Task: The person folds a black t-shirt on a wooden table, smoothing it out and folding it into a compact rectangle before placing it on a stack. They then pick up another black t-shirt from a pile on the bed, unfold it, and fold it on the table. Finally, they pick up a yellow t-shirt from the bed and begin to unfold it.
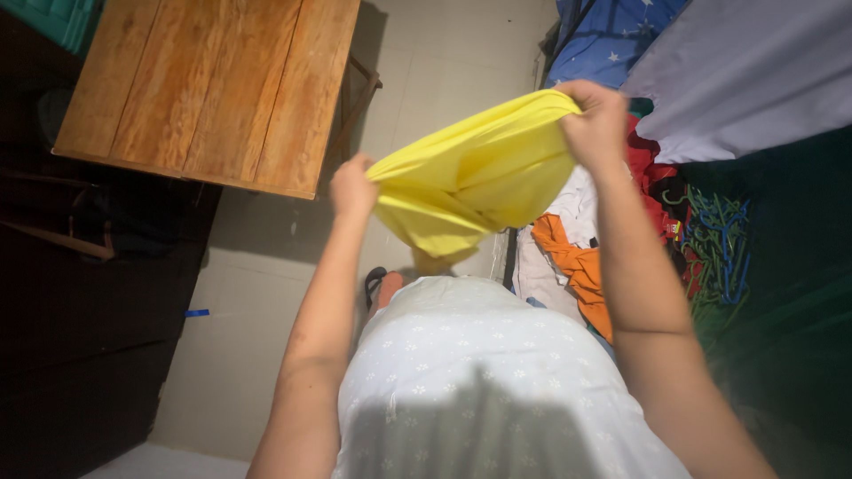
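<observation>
Standing, looking down. Yellow cloth (475, 173) held up in the air at chest height, stretched between both hands, well above the floor (266, 293).

Left hand (352, 188): fingers closed, pinching the cloth's left corner. Right hand (596, 120): fingers closed over the bunched top edge, held higher and further out. Cloth slopes up toward the right, middle sagging in loose folds, lower tip hanging free near a foot in a sandal (380, 286).

Step in hand, by the look of it: spreading or shaking out the cloth to find its edges, ahead of a fold. Not yet flat; edge at right bunched up.

Next move likely calls for: both grips kept tight, hands levelled and pulled apart to take out the sag, then corners matched. Risk: bunched edge at right hiding the true corner, giving a skewed fold.

Around: wooden table (213, 89) to the left, apart from the cloth. Clothes pile (577, 257) just to the right below, orange and red pieces on top. Hangers (719, 248) in a tangle beyond it. Grey sheet (754, 71) upper right.
</observation>
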